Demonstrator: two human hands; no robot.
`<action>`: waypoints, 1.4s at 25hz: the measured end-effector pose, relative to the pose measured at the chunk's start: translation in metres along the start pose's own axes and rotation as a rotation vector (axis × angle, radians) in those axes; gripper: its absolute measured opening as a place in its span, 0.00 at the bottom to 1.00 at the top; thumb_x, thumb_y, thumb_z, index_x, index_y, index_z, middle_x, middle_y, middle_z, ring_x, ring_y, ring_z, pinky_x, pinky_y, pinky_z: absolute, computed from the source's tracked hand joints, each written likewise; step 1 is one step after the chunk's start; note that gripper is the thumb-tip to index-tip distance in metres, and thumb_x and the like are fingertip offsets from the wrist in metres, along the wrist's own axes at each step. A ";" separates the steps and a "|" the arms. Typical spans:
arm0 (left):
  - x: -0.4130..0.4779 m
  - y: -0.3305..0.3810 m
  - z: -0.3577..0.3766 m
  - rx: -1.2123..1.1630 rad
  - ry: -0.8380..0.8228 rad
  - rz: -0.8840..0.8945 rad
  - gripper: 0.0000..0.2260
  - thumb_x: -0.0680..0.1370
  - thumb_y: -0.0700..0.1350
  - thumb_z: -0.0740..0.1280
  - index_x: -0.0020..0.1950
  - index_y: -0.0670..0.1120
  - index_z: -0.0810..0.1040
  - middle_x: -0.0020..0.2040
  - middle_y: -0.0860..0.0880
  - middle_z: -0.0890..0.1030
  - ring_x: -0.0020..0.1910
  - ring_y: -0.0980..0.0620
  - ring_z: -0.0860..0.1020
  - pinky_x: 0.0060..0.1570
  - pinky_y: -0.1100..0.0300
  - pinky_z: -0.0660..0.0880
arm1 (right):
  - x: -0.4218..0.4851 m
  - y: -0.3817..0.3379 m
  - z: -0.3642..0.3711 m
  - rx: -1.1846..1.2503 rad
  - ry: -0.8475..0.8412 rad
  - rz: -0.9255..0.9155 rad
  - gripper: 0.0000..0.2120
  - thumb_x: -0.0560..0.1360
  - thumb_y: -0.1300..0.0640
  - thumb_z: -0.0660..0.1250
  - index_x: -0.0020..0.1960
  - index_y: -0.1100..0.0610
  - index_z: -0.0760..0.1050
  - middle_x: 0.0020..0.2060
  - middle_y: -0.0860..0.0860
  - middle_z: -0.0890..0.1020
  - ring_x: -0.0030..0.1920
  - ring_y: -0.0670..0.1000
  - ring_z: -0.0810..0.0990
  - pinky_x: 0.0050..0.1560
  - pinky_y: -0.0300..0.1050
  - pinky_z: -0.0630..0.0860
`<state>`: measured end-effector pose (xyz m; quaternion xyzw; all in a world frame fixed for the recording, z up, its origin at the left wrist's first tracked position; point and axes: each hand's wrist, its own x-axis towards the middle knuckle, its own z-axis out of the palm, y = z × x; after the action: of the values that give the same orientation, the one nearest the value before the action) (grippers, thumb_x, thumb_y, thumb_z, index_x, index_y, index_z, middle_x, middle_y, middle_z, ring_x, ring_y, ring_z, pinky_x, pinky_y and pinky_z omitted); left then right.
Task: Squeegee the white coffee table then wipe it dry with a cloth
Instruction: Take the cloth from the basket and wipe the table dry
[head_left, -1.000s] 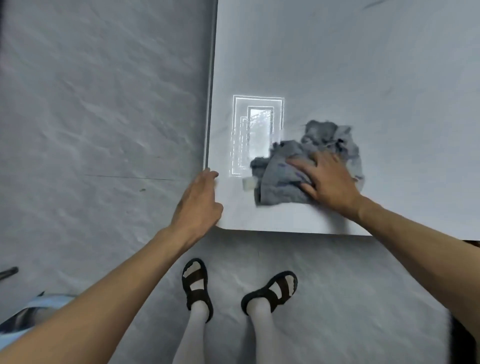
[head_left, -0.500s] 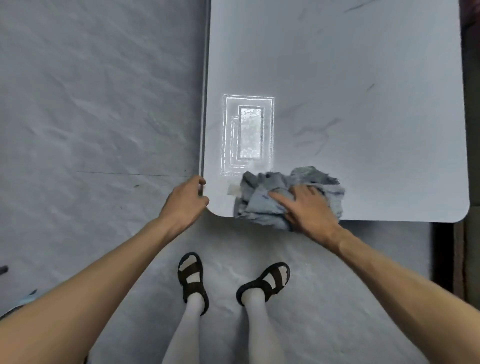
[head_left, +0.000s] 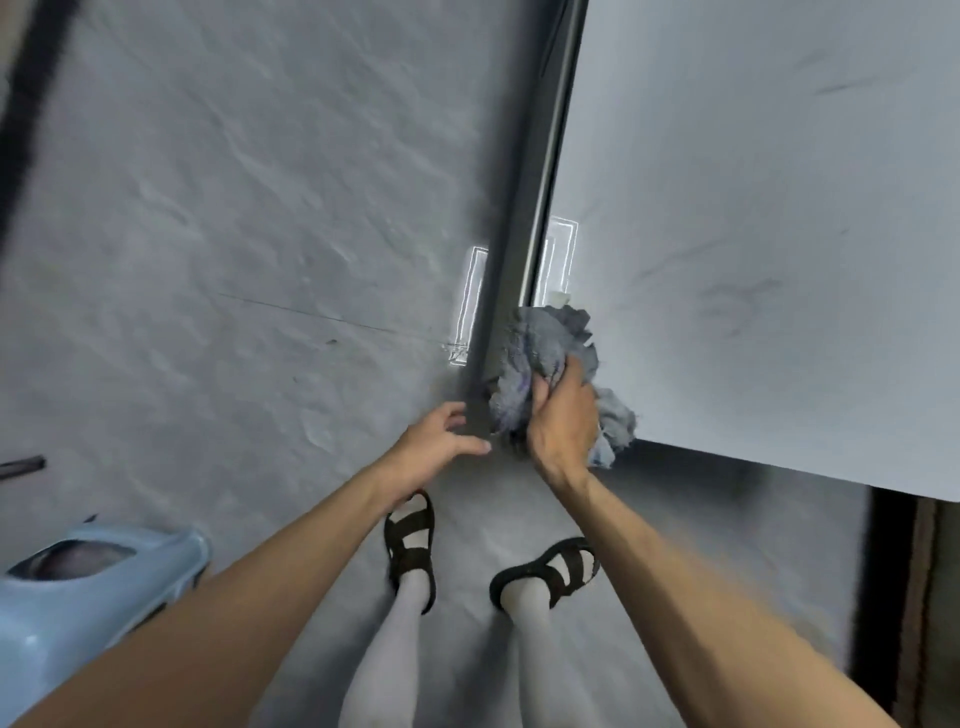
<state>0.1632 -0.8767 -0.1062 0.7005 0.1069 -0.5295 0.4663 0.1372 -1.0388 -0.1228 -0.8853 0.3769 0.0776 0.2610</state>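
The white coffee table (head_left: 753, 234) fills the upper right, seen from above, with faint dark streaks on its top. A crumpled grey-blue cloth (head_left: 540, 353) sits bunched at the table's near left corner, hanging over the edge. My right hand (head_left: 563, 415) grips the cloth from below and behind. My left hand (head_left: 441, 441) rests just left of the corner, fingers spread, touching the table's dark side edge (head_left: 493, 312). No squeegee is in view.
Grey textured floor (head_left: 234, 208) lies left of and below the table. A light blue plastic container (head_left: 78, 587) stands at the lower left. My feet in black sandals (head_left: 410, 545) stand just below the corner. A dark gap (head_left: 883, 597) runs at the lower right.
The cloth has gone from the table top near the front edge to the near left corner, and my right hand now clutches it. My left hand left the corner's top for its side.
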 end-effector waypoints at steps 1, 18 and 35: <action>-0.003 -0.001 -0.006 -0.081 -0.001 0.011 0.32 0.72 0.42 0.74 0.74 0.45 0.65 0.69 0.48 0.73 0.68 0.50 0.72 0.65 0.61 0.66 | -0.007 -0.019 0.008 0.146 -0.097 -0.006 0.16 0.80 0.50 0.59 0.64 0.56 0.68 0.52 0.57 0.79 0.51 0.59 0.79 0.49 0.52 0.75; -0.289 -0.088 -0.154 1.042 0.399 0.338 0.14 0.68 0.58 0.72 0.37 0.54 0.68 0.33 0.56 0.72 0.38 0.50 0.74 0.32 0.58 0.60 | -0.250 -0.116 0.000 -0.035 -0.743 -0.368 0.27 0.72 0.45 0.70 0.69 0.47 0.68 0.58 0.54 0.78 0.53 0.53 0.78 0.52 0.47 0.75; -0.464 -0.492 -0.318 0.129 1.013 -0.039 0.14 0.64 0.47 0.80 0.45 0.48 0.80 0.34 0.55 0.79 0.31 0.59 0.75 0.31 0.70 0.65 | -0.509 -0.317 0.232 -0.391 -0.587 -1.628 0.13 0.70 0.55 0.68 0.53 0.54 0.70 0.43 0.51 0.79 0.41 0.60 0.79 0.35 0.46 0.66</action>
<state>-0.1426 -0.2066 0.0204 0.8944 0.2997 -0.1378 0.3019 0.0174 -0.4154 -0.0224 -0.8522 -0.4717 0.1547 0.1655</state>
